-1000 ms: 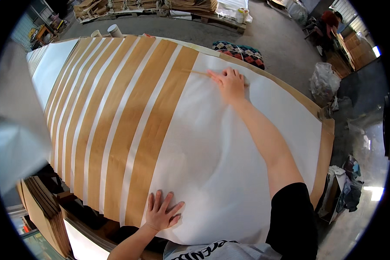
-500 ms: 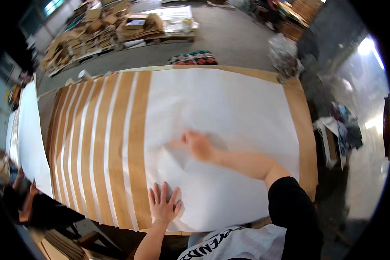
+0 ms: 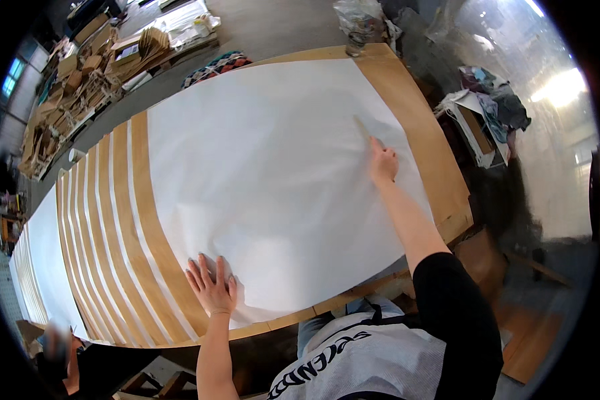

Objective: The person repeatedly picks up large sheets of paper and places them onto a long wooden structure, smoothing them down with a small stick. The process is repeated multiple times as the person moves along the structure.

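A large white paper sheet (image 3: 273, 153) covers much of the long table, over brown paper (image 3: 413, 127) that shows at its right side. My left hand (image 3: 215, 291) lies flat on the sheet's near left corner, fingers spread. Toward the sheet's right side, my right hand (image 3: 384, 164) is closed around a thin, flat, pale tan stick (image 3: 362, 127). The stick points up and left, its far end at or just above the paper; its exact kind is unclear. Left of the sheet, overlapping brown and white paper edges (image 3: 140, 167) form a row of stripes.
At the far left, another person's arm (image 3: 72, 367) is beside a second white sheet (image 3: 45, 233). Cardboard scraps (image 3: 73, 80) lie piled beyond the table. A patterned cloth bundle (image 3: 217, 69) sits at the far edge. Clothes (image 3: 507, 107) and a box stand to the right.
My right hand has swept from the sheet's middle to its right side. The fold near the sheet's lower left has flattened. My view has turned right; my left hand remains flat near the same corner.
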{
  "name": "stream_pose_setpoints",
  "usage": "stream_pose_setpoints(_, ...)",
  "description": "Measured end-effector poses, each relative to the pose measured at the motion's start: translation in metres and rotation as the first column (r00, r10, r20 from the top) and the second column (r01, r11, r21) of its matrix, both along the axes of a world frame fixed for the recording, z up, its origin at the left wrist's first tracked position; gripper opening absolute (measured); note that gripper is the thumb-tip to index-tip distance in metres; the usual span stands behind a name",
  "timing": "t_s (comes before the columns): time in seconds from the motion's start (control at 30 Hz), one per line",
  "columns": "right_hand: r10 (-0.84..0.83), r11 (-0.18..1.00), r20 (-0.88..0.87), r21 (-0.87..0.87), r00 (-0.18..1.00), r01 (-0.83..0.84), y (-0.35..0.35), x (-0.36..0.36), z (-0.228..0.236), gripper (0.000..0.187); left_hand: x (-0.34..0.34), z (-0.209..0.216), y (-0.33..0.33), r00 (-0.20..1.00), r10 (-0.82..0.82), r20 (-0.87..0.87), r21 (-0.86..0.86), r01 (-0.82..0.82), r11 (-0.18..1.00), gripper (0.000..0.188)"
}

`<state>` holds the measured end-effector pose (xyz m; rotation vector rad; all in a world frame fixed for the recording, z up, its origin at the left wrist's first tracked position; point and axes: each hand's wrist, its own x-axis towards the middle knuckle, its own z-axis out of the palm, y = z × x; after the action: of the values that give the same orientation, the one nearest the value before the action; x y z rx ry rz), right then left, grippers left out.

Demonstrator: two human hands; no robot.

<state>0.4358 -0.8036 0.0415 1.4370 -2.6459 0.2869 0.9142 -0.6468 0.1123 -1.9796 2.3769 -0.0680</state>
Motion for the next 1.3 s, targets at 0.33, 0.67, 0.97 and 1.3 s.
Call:
stream_pose_setpoints(0.33, 0.533, 0.845, 0.367, -0.174, 0.763, -0.506, 0.130, -0.016, 0.023, 0.038, -0.021, 0.011, 0.002, 0.966, 0.006, 0.260, 0.030, -0.015, 0.999, 0.058)
stream_pose_setpoints(0.67, 0.607, 0.760, 0.573, -0.218, 0.550, -0.612, 0.176, -0.108, 0.030, 0.027, -0.171, 0.035, 0.071, 0.841, 0.261, -0.474, -0.220, -0.400, 0.890, 0.043)
stream_pose_setpoints(0.97, 0.556, 0.128, 0.825, -0.198, -0.095, -0.972, 0.223, -0.011, 0.085, 0.016, -0.354, -0.045, 0.332, -0.433, 0.522, -0.735, 0.660, -0.631, 0.408, 0.023)
stream_pose_setpoints(1.3, 0.073, -0.905, 0.731, -0.238, -0.678, -0.354, 0.358, 0.078, 0.088, 0.015, -0.441, 0.006, 0.411, -0.698, -0.263, -0.666, 0.687, -0.711, 0.148, 0.027)
